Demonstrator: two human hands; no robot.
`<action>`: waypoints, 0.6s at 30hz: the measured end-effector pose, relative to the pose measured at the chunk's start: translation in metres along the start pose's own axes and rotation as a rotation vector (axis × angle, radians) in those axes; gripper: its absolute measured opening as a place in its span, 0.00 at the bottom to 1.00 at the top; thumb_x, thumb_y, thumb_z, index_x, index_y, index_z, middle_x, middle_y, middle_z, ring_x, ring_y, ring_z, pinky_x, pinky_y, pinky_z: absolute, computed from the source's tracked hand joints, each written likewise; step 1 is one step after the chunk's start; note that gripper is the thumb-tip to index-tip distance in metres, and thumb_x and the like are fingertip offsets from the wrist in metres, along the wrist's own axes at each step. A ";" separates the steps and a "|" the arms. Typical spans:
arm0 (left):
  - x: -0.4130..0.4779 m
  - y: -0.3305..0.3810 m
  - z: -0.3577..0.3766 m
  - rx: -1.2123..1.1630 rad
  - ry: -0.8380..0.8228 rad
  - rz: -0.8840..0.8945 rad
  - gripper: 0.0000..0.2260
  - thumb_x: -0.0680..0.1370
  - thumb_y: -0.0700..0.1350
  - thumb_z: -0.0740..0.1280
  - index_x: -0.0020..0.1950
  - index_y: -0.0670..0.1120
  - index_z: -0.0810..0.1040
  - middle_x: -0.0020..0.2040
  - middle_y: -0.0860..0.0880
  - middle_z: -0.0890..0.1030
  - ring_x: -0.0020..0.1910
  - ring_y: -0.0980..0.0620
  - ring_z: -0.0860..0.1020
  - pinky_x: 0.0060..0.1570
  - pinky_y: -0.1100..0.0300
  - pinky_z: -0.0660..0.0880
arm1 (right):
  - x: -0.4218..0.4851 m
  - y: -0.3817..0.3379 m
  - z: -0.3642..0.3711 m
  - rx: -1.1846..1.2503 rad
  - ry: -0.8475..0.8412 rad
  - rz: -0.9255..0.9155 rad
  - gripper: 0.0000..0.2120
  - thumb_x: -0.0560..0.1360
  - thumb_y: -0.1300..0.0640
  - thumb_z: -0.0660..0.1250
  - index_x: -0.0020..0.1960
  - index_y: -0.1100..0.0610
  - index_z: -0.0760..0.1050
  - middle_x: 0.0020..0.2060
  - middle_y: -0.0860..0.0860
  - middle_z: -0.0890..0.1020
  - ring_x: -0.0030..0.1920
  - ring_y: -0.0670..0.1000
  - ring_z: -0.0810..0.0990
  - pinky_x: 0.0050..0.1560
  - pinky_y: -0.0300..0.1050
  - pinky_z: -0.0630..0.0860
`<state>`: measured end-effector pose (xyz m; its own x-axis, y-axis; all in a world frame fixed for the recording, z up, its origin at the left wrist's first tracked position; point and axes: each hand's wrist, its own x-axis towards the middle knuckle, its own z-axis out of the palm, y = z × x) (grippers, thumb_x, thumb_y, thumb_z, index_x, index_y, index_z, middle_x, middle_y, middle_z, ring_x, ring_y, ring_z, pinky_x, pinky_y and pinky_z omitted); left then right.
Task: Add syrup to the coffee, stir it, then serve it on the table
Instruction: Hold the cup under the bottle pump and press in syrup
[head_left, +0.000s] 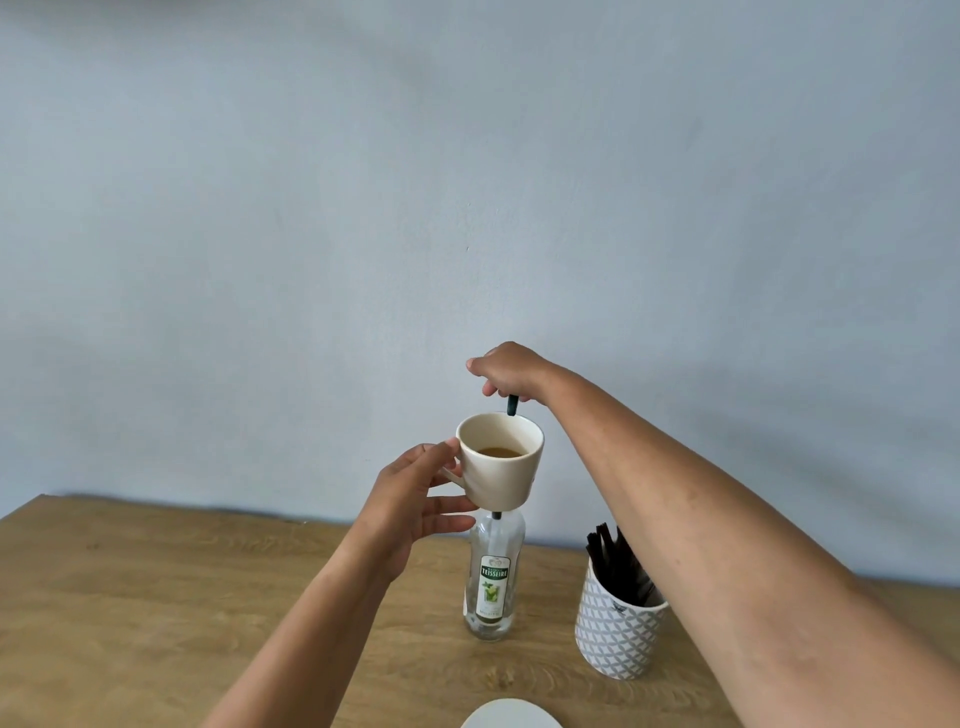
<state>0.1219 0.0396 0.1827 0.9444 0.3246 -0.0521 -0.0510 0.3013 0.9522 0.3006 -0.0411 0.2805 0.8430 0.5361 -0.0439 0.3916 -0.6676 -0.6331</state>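
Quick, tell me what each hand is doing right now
Left hand: closed on the handle of the cream coffee mug, held above the syrup bottle.
Right hand: closed on the bottle's dark pump top.

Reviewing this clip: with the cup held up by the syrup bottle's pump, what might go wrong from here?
1. The left hand holds the cup in the air, tilted toward the camera, with coffee inside; more tilt may spill it.
2. The right hand grips the pump top, partly hidden behind the cup; syrup may miss the cup.
3. The syrup bottle stands unsupported on the table; a skewed press might tip it toward the patterned holder.
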 end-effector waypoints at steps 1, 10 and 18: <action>0.001 -0.001 0.000 0.000 0.002 0.000 0.11 0.78 0.52 0.70 0.46 0.43 0.80 0.45 0.42 0.86 0.42 0.38 0.87 0.35 0.53 0.83 | 0.000 0.000 0.000 -0.003 -0.004 0.009 0.22 0.76 0.49 0.60 0.62 0.65 0.74 0.52 0.58 0.83 0.40 0.53 0.72 0.39 0.46 0.67; 0.005 -0.005 0.000 -0.004 -0.007 0.001 0.10 0.78 0.51 0.69 0.45 0.44 0.80 0.43 0.45 0.86 0.42 0.38 0.87 0.35 0.52 0.84 | 0.003 0.005 0.010 0.007 -0.026 0.044 0.18 0.77 0.55 0.58 0.62 0.63 0.74 0.47 0.54 0.84 0.44 0.53 0.75 0.44 0.48 0.69; 0.003 -0.006 0.003 0.012 -0.013 -0.004 0.10 0.78 0.51 0.69 0.44 0.44 0.80 0.43 0.45 0.86 0.42 0.38 0.87 0.35 0.53 0.84 | 0.001 0.008 0.012 0.000 -0.035 0.034 0.22 0.76 0.50 0.61 0.62 0.64 0.73 0.52 0.58 0.83 0.41 0.52 0.74 0.38 0.45 0.68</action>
<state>0.1259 0.0359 0.1782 0.9489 0.3113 -0.0520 -0.0431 0.2913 0.9557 0.3004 -0.0397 0.2661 0.8423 0.5311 -0.0924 0.3631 -0.6856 -0.6309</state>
